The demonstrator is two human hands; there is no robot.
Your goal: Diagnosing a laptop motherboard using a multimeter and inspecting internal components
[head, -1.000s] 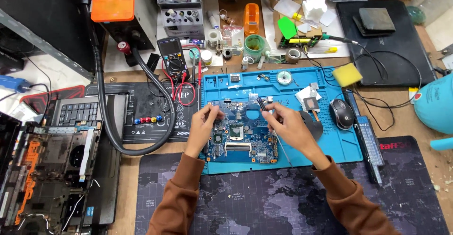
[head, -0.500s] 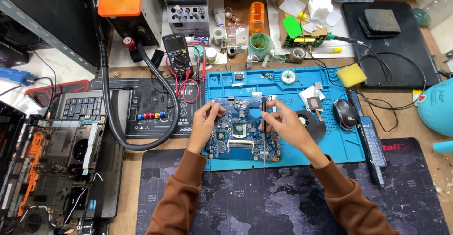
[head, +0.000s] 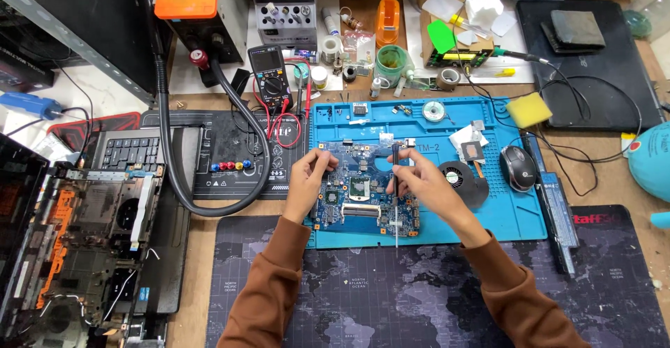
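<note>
Left hand (head: 307,177): my fingers rest spread on the blue rectangular circuit board's (head: 363,198) left edge.
Right hand (head: 426,184): fingers clamped on a thin black-handled screwdriver (head: 395,194) — upright over board.
Base: blue silicone mat (head: 516,212) on the table.

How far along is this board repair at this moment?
Done: the laptop chassis lies opened at left, and the motherboard is out on the blue mat, with the fan set beside it. In hand: the left hand steadies the board's edge while the right hand holds a thin screwdriver over it. Left: the board remains bare, apart from the chassis; nothing is reassembled.
</note>
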